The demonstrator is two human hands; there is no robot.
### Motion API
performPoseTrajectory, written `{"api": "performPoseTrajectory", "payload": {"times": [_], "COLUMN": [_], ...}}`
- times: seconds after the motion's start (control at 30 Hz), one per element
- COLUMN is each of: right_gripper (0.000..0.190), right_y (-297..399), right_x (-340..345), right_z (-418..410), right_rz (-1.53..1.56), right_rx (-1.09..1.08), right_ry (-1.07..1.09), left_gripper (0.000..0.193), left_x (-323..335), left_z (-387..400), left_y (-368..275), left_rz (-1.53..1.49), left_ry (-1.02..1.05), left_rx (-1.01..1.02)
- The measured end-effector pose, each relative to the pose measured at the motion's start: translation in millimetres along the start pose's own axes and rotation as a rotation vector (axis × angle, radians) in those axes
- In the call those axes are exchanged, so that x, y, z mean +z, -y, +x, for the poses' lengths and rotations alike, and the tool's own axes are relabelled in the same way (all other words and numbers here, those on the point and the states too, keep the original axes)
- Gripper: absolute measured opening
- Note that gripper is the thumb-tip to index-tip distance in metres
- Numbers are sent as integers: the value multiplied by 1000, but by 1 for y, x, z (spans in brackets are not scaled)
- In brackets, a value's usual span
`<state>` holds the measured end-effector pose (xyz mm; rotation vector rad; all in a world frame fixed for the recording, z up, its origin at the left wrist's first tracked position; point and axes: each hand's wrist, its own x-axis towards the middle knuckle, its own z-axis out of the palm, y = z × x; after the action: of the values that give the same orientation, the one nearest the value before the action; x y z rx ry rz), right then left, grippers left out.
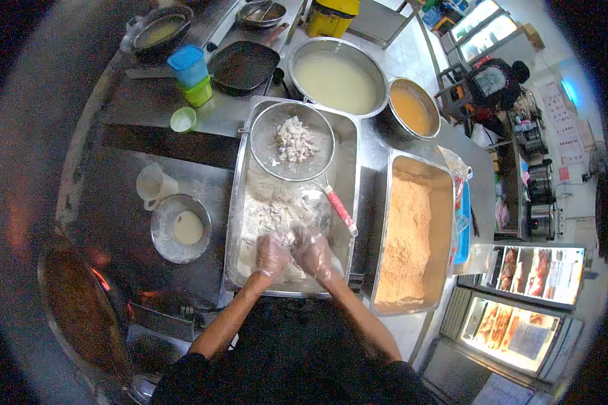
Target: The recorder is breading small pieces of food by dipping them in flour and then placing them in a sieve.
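My left hand (272, 254) and my right hand (314, 254), both in clear plastic gloves, are low over a deep metal tray (355, 167). Their fingertips nearly meet in the white flour (271, 202) with its loose clumps. Motion blur hides whether the fingers hold anything. Beyond them, a round wire-mesh strainer (263, 134) rests across the tray's far part. It carries a heap of small flour-coated pieces (296, 140). The strainer's red-patterned handle (340, 208) slants toward me along the tray's right side.
At right is a tray (386, 223) of orange-brown breading. Beyond are a large bowl (291, 76) of pale liquid and a bowl (439, 119) of orange liquid. Left stand a metal bowl (163, 247) and a plastic jug (154, 183). A flame (101, 279) glows beside the wok (81, 324).
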<state>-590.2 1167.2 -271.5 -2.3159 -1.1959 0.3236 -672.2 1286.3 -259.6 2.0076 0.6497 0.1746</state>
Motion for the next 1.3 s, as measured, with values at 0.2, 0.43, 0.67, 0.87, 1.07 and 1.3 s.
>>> {"api": "performPoseTrajectory", "payload": {"times": [0.2,0.43,0.67,0.87,1.07,1.3], "right_gripper": [29,35,37,31,39,41], "right_y": [66,33,4,1,-21,-4], "right_x": [-106,-125,-105,-8,131,117], "right_z": [100,219,200,114,104,62], "right_rz": [205,-62,-226,-239,-135,-83], "right_rx": [63,-122,-204,-27,30,-268], "right_ry": [170,85,26,483,298,382], "left_gripper": [19,24,27,15,38,68], "left_x": [-78,-104,-108,-94,-54,2], "left_z": [58,187,180,68,-10,-25], "left_y": [-48,-77,-49,37,70,91], "left_rz": [-93,67,241,395,439,592], "left_ry": [-89,-56,-39,232,160,64], "left_rx": [50,266,450,86,-81,-205]}}
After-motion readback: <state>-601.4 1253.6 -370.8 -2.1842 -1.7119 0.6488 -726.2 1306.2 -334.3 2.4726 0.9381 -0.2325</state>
